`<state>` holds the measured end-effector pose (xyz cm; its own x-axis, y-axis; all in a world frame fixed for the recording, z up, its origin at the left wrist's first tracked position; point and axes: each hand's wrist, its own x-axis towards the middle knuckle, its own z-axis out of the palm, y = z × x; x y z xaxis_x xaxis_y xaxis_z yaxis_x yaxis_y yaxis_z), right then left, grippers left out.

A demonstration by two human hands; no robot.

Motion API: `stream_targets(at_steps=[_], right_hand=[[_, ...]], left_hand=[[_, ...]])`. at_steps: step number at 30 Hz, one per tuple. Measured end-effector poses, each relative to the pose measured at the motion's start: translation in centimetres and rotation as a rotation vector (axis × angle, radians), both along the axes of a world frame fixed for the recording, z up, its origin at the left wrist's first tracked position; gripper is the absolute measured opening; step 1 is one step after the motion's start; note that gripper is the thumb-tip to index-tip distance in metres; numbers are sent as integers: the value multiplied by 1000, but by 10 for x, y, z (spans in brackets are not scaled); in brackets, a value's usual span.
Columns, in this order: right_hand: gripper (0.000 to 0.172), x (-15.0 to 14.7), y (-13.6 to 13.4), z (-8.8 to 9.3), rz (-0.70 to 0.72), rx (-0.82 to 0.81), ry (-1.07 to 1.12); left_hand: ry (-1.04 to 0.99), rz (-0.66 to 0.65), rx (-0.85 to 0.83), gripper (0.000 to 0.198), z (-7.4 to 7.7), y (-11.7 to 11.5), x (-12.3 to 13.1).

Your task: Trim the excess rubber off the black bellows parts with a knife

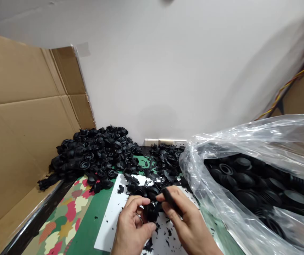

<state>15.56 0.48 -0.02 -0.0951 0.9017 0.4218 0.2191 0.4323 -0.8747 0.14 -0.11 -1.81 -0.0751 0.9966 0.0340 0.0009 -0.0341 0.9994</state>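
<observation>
Evidently we work close in, both hands meeting over the flat white sheet (pixel 105 228) on the green surface (pixel 86 226). Our left hand (pixel 133 223) curls partway closed, its thumb and fingers pinching a round, ribbed black part, seemingly rubber (pixel 151 211). That part sits between our hands, low in the middle of the view. Our right hand (pixel 186 219) is mostly closed around a slim, dark piece (pixel 171 202); we cannot tell whether that is a tool or a loose strip.

To handle this well, we do best to pinch the ribbed body firmly from the side, so that it cannot roll, and leave its edge free for the right fingers. Short, controlled movements suit such a small part, with the left fingertips well back from whatever the right hand carries.

Small, ragged black scraps (pixel 169 163) lie beyond our hands, so we should work over the white sheet, where bits show clearly. The heaped black ribbed parts (pixel 101 148) at left and the clear plastic bag (pixel 194 166) at right deserve a separate space.
</observation>
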Motion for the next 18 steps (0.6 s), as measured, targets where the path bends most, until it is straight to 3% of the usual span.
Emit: stream_targets(at_steps=[5,11,15,18], right_hand=[[16,-16,3,-12,-35,54,-123],[20,-22,2,-25,-89,155,-225],[20,-25,0,-25,-166,199,-482],[19,-29,3,-16,-215,167,-593]], left_hand=[[-22,-57,1,43,-1,0,0],[-128,-60,-53,31,2,-2,5],[-5,-38,-71,19,-1,-6,6],[128,-23,-17,11,-1,-7,3]])
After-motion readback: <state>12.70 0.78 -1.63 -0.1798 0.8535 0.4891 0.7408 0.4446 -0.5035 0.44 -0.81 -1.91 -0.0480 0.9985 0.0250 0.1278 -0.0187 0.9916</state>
